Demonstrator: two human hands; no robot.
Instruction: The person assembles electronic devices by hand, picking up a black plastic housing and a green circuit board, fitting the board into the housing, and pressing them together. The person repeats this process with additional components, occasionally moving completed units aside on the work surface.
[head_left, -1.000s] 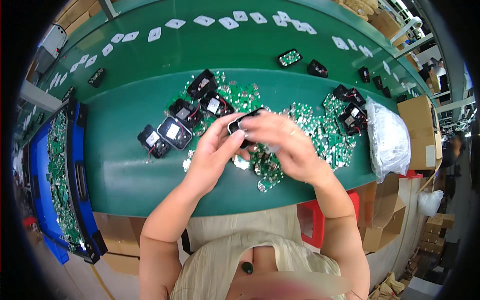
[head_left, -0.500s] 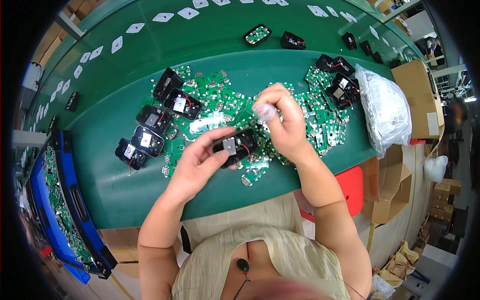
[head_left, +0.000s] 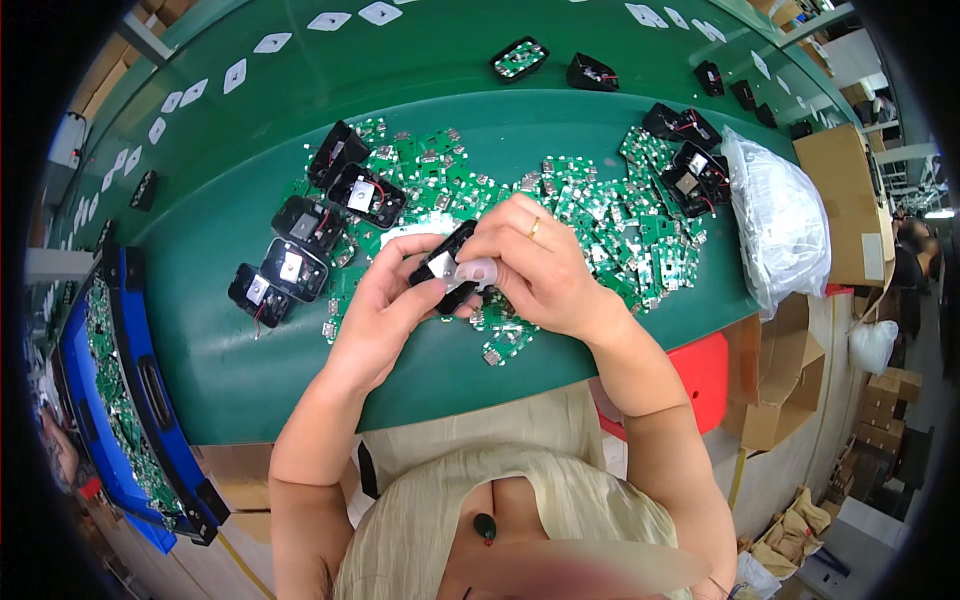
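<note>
My left hand (head_left: 375,315) is closed round a black plastic casing (head_left: 460,240) and tilts it above the table. A pale square piece (head_left: 441,265) sits inside this casing, beside my thumb. My right hand (head_left: 545,268) pinches a small translucent bottle (head_left: 479,271), its narrow end pointing into the casing. My fingers hide part of both things. Beneath and behind my hands spreads a heap of green circuit boards (head_left: 650,235). Left of it lie several more black casings (head_left: 297,270) with pale squares and red wires.
A clear plastic bag (head_left: 778,230) and a cardboard box (head_left: 842,205) stand at the right. More casings (head_left: 690,180) lie near the bag. The green belt (head_left: 430,60) at the back carries white plates and black casings. A blue crate (head_left: 150,400) of boards stands at left.
My right hand has come down and left, bringing the bottle from above the boards to the casing. My left hand has raised the casing slightly and turned it steeper.
</note>
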